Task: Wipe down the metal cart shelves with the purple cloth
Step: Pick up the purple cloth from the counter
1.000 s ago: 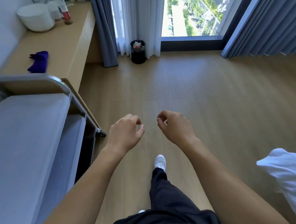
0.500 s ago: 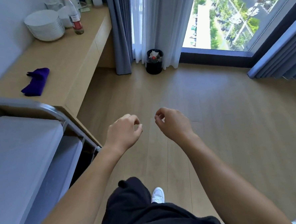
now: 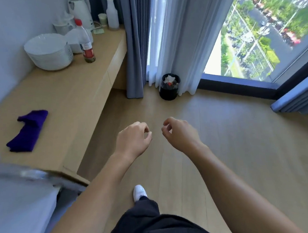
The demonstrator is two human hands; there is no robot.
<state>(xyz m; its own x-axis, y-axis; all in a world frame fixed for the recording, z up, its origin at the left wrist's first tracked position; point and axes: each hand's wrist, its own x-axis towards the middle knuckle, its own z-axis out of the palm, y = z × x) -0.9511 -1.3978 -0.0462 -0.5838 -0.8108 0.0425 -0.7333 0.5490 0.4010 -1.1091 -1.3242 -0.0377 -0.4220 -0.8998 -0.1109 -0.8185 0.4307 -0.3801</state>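
The purple cloth (image 3: 28, 131) lies crumpled on the wooden counter (image 3: 73, 103) at the left. Below it, at the bottom left, the metal cart (image 3: 19, 205) shows its grey top shelf and a blurred rail. My left hand (image 3: 133, 139) and my right hand (image 3: 179, 132) hang over the floor in the middle, side by side. Both have loosely curled fingers and hold nothing. Neither touches the cloth or the cart.
A stack of white plates (image 3: 49, 51), a red-capped bottle (image 3: 86, 43), a white kettle (image 3: 81, 11) and a plastic bottle (image 3: 112, 16) stand at the counter's far end. A black bin (image 3: 169, 87) sits by the curtains (image 3: 138, 45). My white shoe (image 3: 139, 192) is on the wood floor.
I have walked forward along the counter. The cloth and plates have come closer and lower in view, and the cart has slid down to the bottom left. Both hands stay empty.
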